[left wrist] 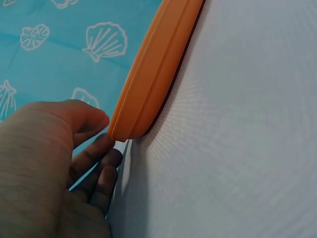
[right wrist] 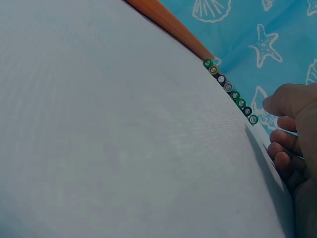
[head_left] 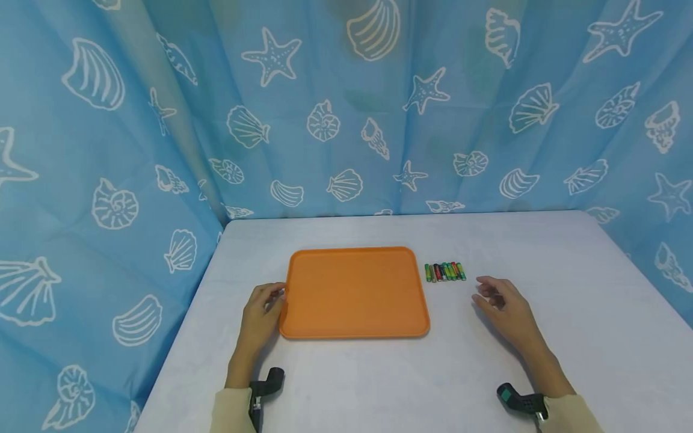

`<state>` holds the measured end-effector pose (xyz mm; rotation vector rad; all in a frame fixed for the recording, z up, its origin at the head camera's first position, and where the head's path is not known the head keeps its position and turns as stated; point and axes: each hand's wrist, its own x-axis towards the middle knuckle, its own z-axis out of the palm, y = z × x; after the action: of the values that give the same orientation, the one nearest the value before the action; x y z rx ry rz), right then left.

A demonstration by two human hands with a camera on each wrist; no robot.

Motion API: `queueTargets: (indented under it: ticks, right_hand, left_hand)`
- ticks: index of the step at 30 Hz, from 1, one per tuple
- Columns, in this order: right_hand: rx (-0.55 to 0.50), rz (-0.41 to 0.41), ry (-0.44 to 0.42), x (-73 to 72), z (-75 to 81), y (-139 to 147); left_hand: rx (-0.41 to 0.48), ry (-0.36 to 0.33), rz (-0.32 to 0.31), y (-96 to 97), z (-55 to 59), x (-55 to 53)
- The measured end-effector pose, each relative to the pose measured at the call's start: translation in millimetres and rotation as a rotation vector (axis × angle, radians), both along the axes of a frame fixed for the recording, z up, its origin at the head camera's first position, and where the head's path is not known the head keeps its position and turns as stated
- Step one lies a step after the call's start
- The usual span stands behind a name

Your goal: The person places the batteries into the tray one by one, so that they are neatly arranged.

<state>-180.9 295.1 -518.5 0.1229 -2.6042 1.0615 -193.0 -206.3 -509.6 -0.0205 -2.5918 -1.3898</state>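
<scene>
An orange rectangular tray point(head_left: 354, 294) lies on the white table. At its left rim is my left hand point(head_left: 261, 319), its fingers loosely bent and the fingertips at the edge. In the left wrist view, the fingertips point(left wrist: 103, 119) meet the end of the tray's side point(left wrist: 148, 74); a firm grip does not show. Several small batteries point(head_left: 445, 272) in green, red and black lie side by side to the right of the tray. My right hand point(head_left: 506, 313) is just right of that row, fingers loosely curved, holding nothing. The right wrist view shows the battery ends point(right wrist: 228, 87) apart from the fingers.
The white table point(head_left: 357, 385) stretches out around the tray. Behind it and along the sides hangs a blue curtain point(head_left: 303, 156) with white shells and starfish. A dark wrist camera point(head_left: 267, 383) is strapped on the left wrist and another point(head_left: 520, 400) on the right.
</scene>
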Motion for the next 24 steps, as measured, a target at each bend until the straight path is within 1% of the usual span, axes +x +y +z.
queueTargets:
  ticks: [3, 6, 12, 18, 24]
  right_hand:
    - [0.013, -0.006, -0.014, -3.0, -2.3, 1.4]
    - [0.022, -0.003, -0.024, -9.0, -3.5, 3.3]
    - [0.034, 0.014, -0.058, -20.4, -2.5, 6.9]
    - [0.049, 0.035, -0.074, -25.7, 0.0, 7.1]
    - [0.059, 0.050, -0.089, -30.8, 0.0, 7.7]
  left_hand:
    - [-0.022, -0.009, 0.005, 0.4, -0.3, -0.5]
    - [-0.036, -0.012, 0.010, 0.9, -0.5, -0.8]
    - [-0.061, -0.033, 0.015, 1.3, -1.0, -1.1]
    - [-0.060, -0.020, 0.012, 2.0, 0.6, -0.4]
    - [-0.070, -0.035, 0.016, 3.7, 2.6, 1.1]
